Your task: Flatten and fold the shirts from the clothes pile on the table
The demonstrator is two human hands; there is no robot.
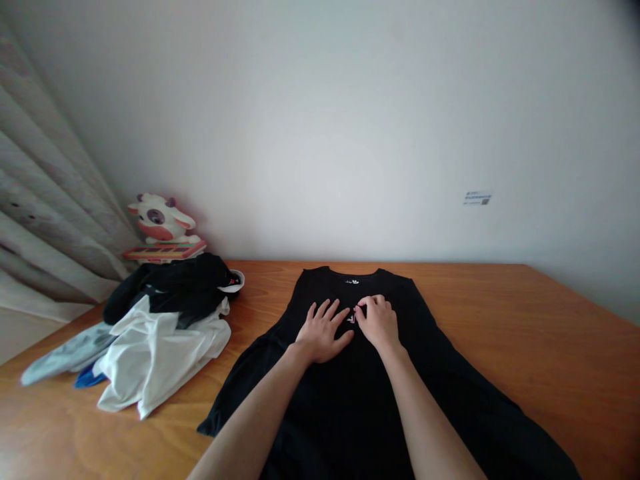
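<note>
A black shirt (345,413) lies spread out on the wooden table, its neckline toward the wall and its lower part running out of view. My left hand (323,331) rests flat on the chest area with its fingers spread. Just right of it, my right hand (379,323) has its fingers curled and pinched together at a small pink and white print (352,319) on the chest. The right fingertips are partly hidden, so what they pinch cannot be made out. Inside the collar is a small white label print (352,281).
At the left lies a pile of clothes, with a black garment (185,287) over a white one (160,353) and a pale grey one (70,353). Behind the pile stands a cow toy (163,220) with a keyboard. A curtain (45,180) hangs at the left; a wall stands behind the table (505,327).
</note>
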